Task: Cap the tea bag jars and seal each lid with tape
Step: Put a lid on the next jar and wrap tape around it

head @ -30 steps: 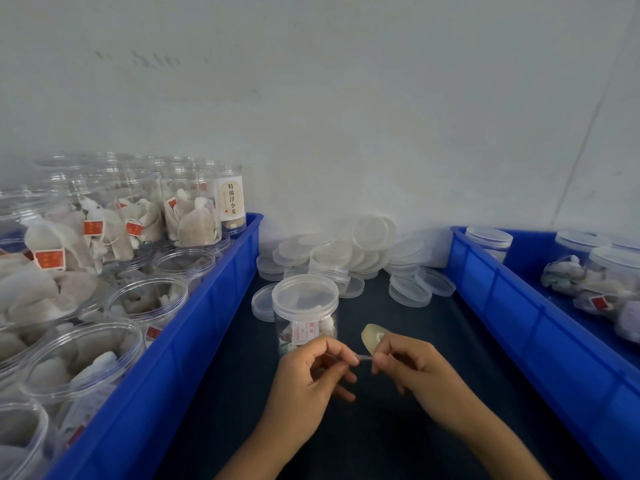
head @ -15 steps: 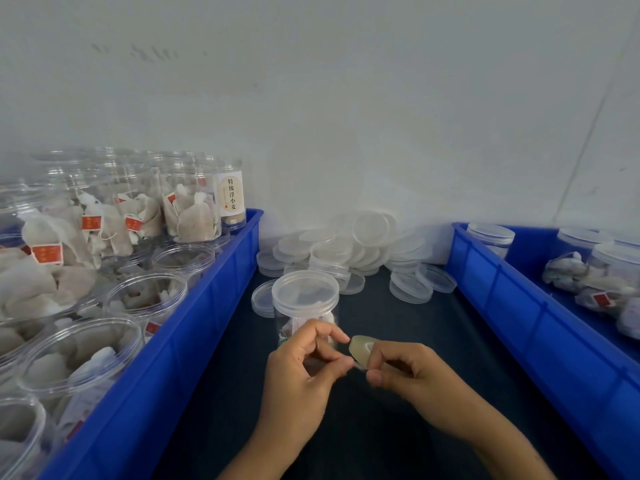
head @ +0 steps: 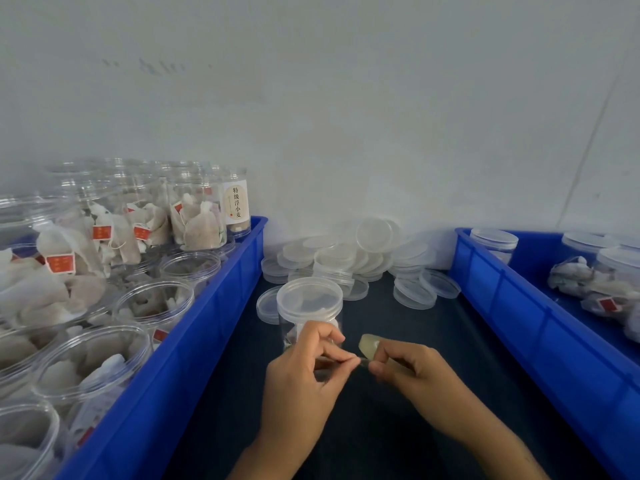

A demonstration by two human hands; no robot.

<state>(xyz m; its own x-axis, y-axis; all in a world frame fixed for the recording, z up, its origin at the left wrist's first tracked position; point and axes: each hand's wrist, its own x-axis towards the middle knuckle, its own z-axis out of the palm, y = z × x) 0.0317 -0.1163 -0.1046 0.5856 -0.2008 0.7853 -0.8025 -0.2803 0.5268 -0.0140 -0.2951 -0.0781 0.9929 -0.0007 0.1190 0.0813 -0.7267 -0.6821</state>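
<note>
Nearest the camera, the left hand [head: 304, 372] and the right hand [head: 412, 370] met over the dark surface [head: 398, 445]. The left pinched the free end of a thin clear strip of tape [head: 362, 358] between thumb and forefinger, other fingers curled. The right hand's fingers were curled round a small pale yellowish tape roll [head: 370, 345], mostly hidden in the grip. Just behind the left hand stood the capped clear plastic jar [head: 309, 308], upright, tea bags dimly visible through its wall, its translucent lid seated. Beyond lay a loose heap of clear round lids [head: 360, 258] against the white wall. At left a blue plastic bin [head: 194, 341] held open jars of tea bags; at right another blue bin [head: 540, 327] held capped jars.
</note>
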